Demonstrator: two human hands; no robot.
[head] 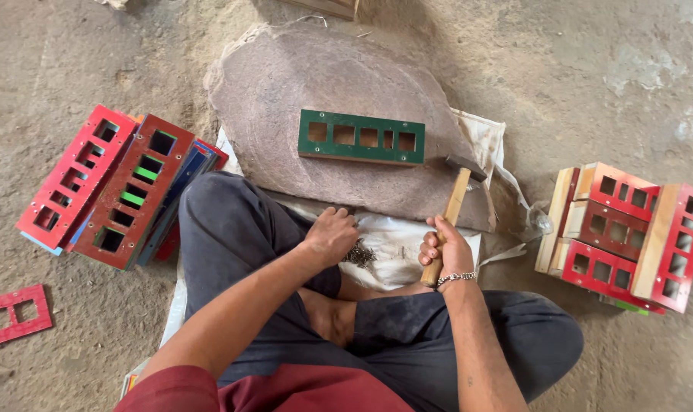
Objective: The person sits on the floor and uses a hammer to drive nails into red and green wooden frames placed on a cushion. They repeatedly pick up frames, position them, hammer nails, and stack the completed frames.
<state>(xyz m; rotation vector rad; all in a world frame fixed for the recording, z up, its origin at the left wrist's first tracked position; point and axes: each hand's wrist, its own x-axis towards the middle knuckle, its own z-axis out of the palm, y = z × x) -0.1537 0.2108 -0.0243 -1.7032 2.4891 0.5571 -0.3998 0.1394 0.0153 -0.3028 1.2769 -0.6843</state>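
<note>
Here the right hand holds the hammer upright, head away.

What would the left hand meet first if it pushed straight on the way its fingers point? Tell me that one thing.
The left hand points its fingers toward the small heap of dark nails on the white sack, and seems to touch it already. So the nails come first, though depth is hard to judge from above.
</note>
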